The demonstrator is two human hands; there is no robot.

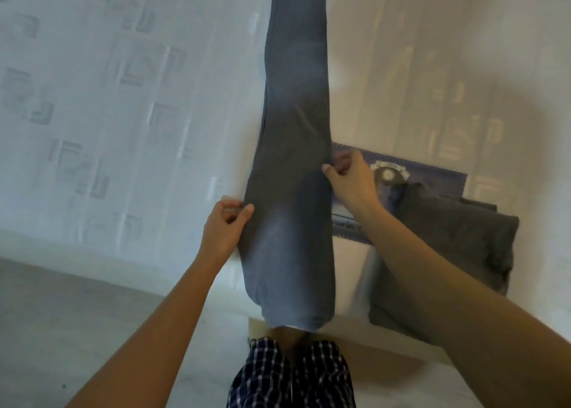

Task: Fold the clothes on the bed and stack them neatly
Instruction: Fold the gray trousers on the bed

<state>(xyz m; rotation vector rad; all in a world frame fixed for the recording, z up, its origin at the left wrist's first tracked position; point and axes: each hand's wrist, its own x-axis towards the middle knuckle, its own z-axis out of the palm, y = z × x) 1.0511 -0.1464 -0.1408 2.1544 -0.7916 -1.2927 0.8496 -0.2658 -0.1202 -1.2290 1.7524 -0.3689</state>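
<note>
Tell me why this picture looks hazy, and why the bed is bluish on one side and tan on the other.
Head view: soft all over, with no crisp edges on the grey trousers or on the left hand and right hand pinching them; cool light falls on the left of the bed sheet, warmer light and a broad shadow on its right, likely two different light sources.

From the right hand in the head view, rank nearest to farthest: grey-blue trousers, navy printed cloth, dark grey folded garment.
1. Grey-blue trousers, pinched by the right hand.
2. Navy printed cloth, just under the hand.
3. Dark grey folded garment, farther right.
</note>
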